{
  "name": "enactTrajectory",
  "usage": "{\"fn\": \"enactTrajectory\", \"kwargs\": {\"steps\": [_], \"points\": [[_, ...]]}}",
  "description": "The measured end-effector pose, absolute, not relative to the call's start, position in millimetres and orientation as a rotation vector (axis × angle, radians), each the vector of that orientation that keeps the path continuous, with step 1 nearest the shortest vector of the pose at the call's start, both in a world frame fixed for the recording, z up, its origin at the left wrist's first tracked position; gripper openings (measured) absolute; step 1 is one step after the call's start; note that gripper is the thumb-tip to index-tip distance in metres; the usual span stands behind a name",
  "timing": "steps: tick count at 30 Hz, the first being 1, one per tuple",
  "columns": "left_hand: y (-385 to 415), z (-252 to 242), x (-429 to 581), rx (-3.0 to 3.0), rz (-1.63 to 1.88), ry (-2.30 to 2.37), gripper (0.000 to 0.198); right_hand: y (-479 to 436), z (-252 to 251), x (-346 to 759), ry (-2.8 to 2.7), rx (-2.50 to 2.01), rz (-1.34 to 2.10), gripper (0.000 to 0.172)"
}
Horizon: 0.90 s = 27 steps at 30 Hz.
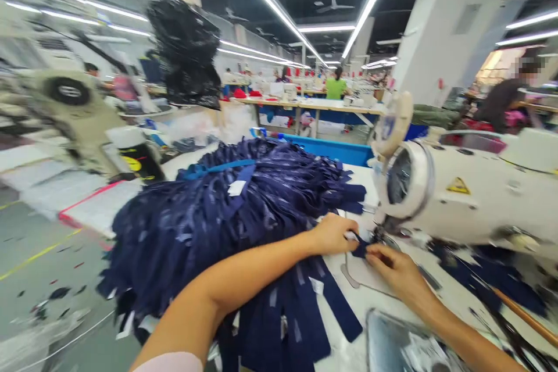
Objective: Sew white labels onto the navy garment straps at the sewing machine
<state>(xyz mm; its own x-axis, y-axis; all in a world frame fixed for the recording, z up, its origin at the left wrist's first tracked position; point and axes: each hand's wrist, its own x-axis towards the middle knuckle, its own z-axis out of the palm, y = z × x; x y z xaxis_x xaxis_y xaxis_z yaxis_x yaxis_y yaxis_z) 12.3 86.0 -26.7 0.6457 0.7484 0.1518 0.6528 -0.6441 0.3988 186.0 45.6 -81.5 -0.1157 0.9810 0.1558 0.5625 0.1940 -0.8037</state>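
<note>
My left hand [333,234] is closed on a navy fabric strip [360,247], with a bit of white showing at its fingertips. From the other side my right hand [387,264] pinches the same strip. Both hands are at the needle area of a white sewing machine [471,186], just in front of its head. A large heap of navy fabric strips [209,226] spreads over the table left of my hands, and my left forearm reaches across it. Small white labels [236,188] show on some of the strips.
A metal tray [379,337] with white scraps lies near my right forearm. More navy fabric [510,279] sits beneath the machine arm, beside a wooden stick [527,314]. A black plastic bag [185,52] hangs at upper left. Other people work at tables farther back.
</note>
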Motion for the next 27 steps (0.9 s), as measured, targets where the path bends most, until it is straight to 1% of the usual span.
{"fn": "enactTrajectory", "kwargs": {"steps": [3,4,6,7,10,11,13,14,17,18,19,21,23,25,27], "points": [[83.4,-29.6,11.6,3.121,0.445,1.165,0.014,52.1,-95.3,181.3,-1.742,-1.383,0.808,0.038],[82.8,-30.4,10.2,3.209,0.421,1.220,0.016,53.5,-97.8,179.0,-1.756,-1.357,0.825,0.041],[78.5,-29.5,6.4,3.232,0.351,1.332,0.013,54.4,-98.7,174.0,-1.790,-1.349,0.829,0.045],[74.2,-27.0,3.9,3.200,0.329,1.353,0.013,54.2,-97.5,171.5,-1.810,-1.349,0.829,0.045],[52.7,-6.8,-10.2,3.108,0.351,1.285,0.034,54.0,-91.7,164.1,-1.861,-1.338,0.846,0.043],[43.9,3.9,-18.9,3.094,0.380,1.275,0.034,54.0,-90.1,161.5,-1.870,-1.330,0.848,0.041],[28.1,28.2,-44.5,3.056,0.454,1.371,0.024,53.3,-88.0,155.8,-1.864,-1.311,0.831,0.039],[22.3,40.1,-60.9,3.004,0.508,1.544,0.021,52.2,-87.2,152.5,-1.859,-1.300,0.819,0.039],[18.5,64.5,-114.8,2.593,0.743,2.384,0.027,45.3,-82.0,140.9,-1.868,-1.274,0.771,0.037],[21.4,67.1,-130.5,2.442,0.757,2.573,0.029,41.9,-78.6,136.6,-1.886,-1.267,0.758,0.037],[25.6,66.9,-143.6,2.346,0.693,2.670,0.031,38.0,-74.3,132.1,-1.906,-1.258,0.741,0.037],[35.5,60.6,-160.1,2.286,0.562,2.696,0.034,29.2,-63.9,123.7,-1.951,-1.222,0.710,0.036],[43.0,52.1,-164.9,2.295,0.535,2.702,0.037,19.7,-53.5,117.1,-2.013,-1.181,0.679,0.033],[44.5,47.5,-162.6,2.272,0.638,2.687,0.035,10.3,-44.9,113.5,-2.058,-1.151,0.669,0.031],[37.6,49.5,-157.9,2.239,0.919,2.579,0.028,1.1,-37.7,114.7,-2.091,-1.129,0.656,0.028]]}}
